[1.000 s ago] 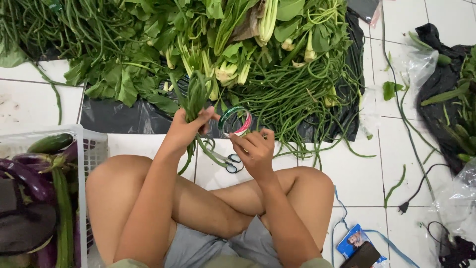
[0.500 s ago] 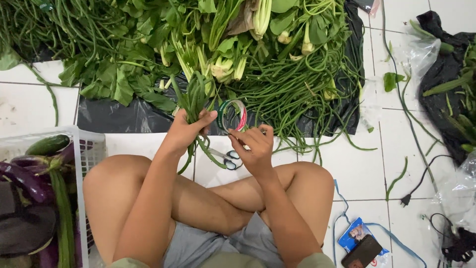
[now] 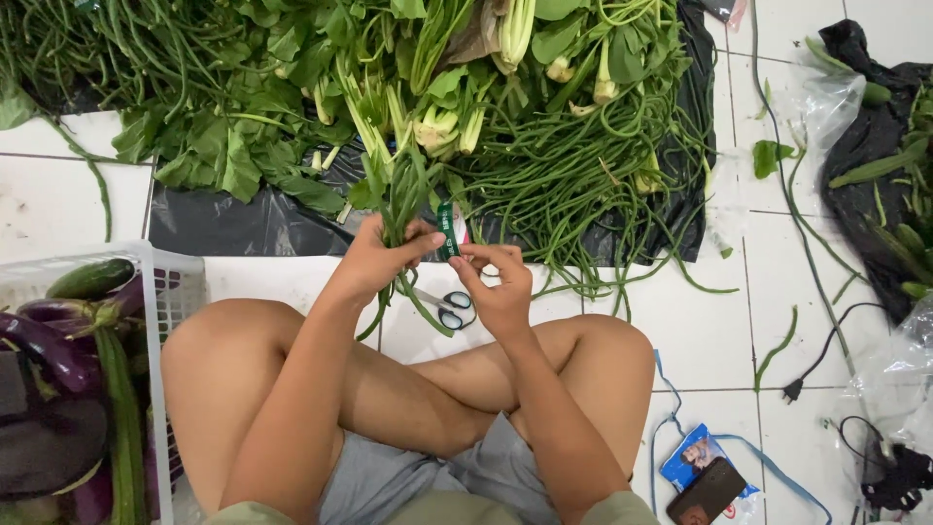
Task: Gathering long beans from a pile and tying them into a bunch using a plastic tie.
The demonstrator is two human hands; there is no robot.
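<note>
Just above the scissors on the floor, the left hand grips a bunch of long beans while the right hand pinches green tape beside it.

The person wears grey shorts with soft folds in the cloth, and the hem of a pale olive top shows at the bottom edge. Both arms are bare to the elbow, with no sleeves showing. Legs are bare, too. Left hand and right hand carry no rings, watch or gloves.
</note>
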